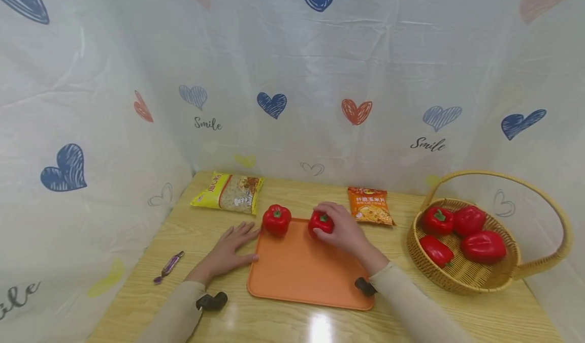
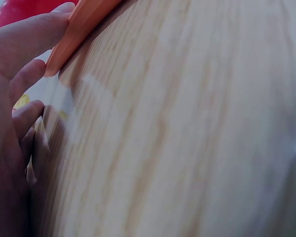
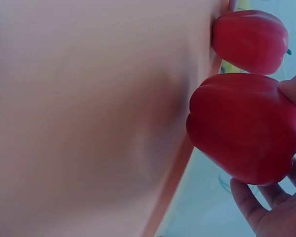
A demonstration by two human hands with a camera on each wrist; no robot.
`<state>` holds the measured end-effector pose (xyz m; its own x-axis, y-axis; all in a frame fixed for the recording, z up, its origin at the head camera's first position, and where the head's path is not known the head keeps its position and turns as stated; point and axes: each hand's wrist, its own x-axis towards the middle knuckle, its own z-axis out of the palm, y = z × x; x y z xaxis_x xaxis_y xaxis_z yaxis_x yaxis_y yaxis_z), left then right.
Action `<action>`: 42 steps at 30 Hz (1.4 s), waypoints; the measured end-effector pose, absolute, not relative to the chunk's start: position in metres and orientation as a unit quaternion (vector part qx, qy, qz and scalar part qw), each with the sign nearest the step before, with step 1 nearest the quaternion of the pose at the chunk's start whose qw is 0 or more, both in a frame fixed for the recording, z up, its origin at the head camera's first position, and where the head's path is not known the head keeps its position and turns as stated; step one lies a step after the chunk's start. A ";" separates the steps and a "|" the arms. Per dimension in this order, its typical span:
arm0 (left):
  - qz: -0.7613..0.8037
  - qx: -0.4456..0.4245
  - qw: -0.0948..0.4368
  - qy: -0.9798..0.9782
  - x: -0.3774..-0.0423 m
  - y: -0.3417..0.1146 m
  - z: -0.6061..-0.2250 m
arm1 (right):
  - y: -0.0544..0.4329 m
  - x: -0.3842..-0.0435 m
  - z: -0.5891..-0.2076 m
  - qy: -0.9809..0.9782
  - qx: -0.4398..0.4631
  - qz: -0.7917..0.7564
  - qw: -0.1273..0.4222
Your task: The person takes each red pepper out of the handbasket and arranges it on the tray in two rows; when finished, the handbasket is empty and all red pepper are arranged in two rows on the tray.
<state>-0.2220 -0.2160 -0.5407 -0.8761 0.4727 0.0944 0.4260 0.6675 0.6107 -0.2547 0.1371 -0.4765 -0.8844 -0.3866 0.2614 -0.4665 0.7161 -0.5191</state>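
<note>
My right hand (image 1: 343, 231) grips a red bell pepper (image 1: 321, 223) at the back edge of the orange tray (image 1: 311, 277). In the right wrist view, thumb and fingers stand on opposite sides of this pepper (image 3: 246, 128); whether its base touches the tray is hard to tell. A second red bell pepper (image 1: 277, 220) stands upright at the tray's back left corner. Beside the tray's left edge, my left hand (image 1: 230, 249) lies with fingers spread. Its thumb touches the tray rim (image 2: 84, 29) in the left wrist view.
On the right stands a wicker basket (image 1: 425, 267) with a tall handle and several red peppers inside. A yellow snack bag (image 1: 233, 193) lies at the back left, an orange snack packet (image 1: 370, 206) behind the right hand. A purple wrapped candy (image 1: 170, 267) lies left.
</note>
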 end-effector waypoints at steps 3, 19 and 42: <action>0.324 0.246 0.034 0.913 -0.222 -0.216 -0.540 | 0.134 -0.256 -0.477 -0.925 0.229 0.297 0.058; 0.325 0.247 0.029 0.912 -0.222 -0.216 -0.542 | 0.119 -0.261 -0.484 -0.917 0.254 0.302 0.063; 0.329 0.250 0.026 0.910 -0.223 -0.217 -0.544 | 0.118 -0.264 -0.486 -0.917 0.239 0.319 0.015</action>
